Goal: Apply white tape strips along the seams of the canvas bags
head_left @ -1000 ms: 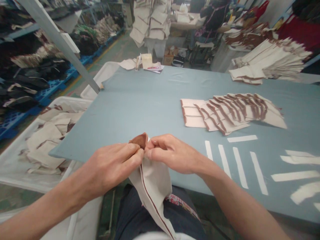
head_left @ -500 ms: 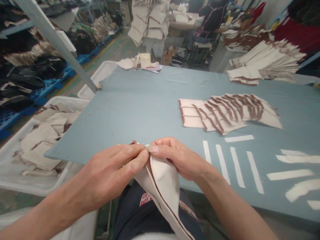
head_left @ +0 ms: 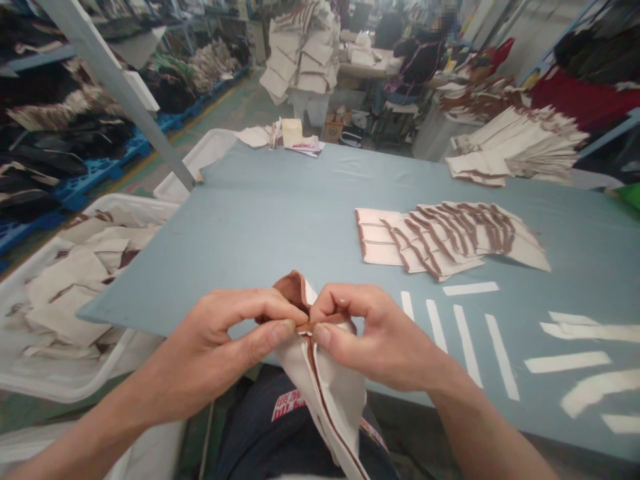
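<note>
Between my hands is a cream fabric piece [head_left: 336,383] with a brown inner side and a brown seam running down its middle. It hangs from the table's near edge toward my lap. My left hand [head_left: 240,327] pinches the brown edge at the top of the seam between thumb and fingers. Right beside it, my right hand [head_left: 365,333] pinches the same edge, thumb toward me. A brown-lined flap [head_left: 293,287] of the piece stands up beyond my fingertips. Whatever lies inside the folds is hidden.
On the blue-grey table [head_left: 250,227] lies an overlapping row of cream pieces with brown edges [head_left: 435,233]. White strips [head_left: 466,343] are spread at the right. A white bin [head_left: 95,380] of fabric pieces stands left. A person [head_left: 417,57] sits at the back.
The brown edge has been folded outward and now lies across the seam's top under both thumbs. A brown-lined flap has come up behind my fingers. My hands have turned, thumbs nearer me.
</note>
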`<state>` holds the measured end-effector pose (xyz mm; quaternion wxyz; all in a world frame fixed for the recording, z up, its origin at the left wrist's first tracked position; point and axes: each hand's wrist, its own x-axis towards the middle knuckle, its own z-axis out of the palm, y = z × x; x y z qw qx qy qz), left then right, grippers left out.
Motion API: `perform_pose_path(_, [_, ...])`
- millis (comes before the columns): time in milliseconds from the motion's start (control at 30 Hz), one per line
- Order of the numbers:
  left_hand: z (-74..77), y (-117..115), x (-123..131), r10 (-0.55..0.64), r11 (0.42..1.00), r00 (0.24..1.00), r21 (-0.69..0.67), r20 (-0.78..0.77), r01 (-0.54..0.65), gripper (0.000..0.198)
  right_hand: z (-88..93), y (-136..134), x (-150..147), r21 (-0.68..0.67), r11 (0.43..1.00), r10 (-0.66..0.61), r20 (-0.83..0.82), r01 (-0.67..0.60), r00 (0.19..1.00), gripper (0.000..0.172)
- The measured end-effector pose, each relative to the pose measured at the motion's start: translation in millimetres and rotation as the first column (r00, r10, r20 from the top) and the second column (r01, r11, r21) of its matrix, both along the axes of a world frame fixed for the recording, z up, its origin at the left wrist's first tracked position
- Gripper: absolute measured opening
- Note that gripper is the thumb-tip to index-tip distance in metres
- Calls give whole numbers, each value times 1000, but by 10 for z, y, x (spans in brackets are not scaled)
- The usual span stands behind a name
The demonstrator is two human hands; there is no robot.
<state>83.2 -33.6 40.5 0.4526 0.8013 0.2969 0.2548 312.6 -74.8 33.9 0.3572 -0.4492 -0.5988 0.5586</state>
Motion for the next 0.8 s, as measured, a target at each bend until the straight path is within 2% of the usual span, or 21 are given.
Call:
perform_pose_path(67, [21,53,0,-12,995,999,-103,-44,8,18,-6,-19,-13,72,997,-7,24,5,1000,9])
perform_pose_path(167, [42,115,8,-59,984,996,-172,-64,47,22,-10,-28,-17,141,990,-11,48,4,999,9])
perform_pose_path(367, [26,201,32,-223,971,974,-97,-40,218,19,-37,-20,31,251,967,15,75,-33,997,11])
perform_pose_path(467, [5,238,55,-303,950,950,-96,-71,296,23,-79,-20,70,345,936,24,122,-66,992,12])
perform_pose_path(667, [67,278,155,-309,946,940,-144,-141,290,28,-66,-5,157,518,840,9,282,-160,959,12])
perform_pose_path(800, [89,226,287,-254,959,948,-176,-191,221,28,20,13,217,492,848,5,363,-197,932,11])
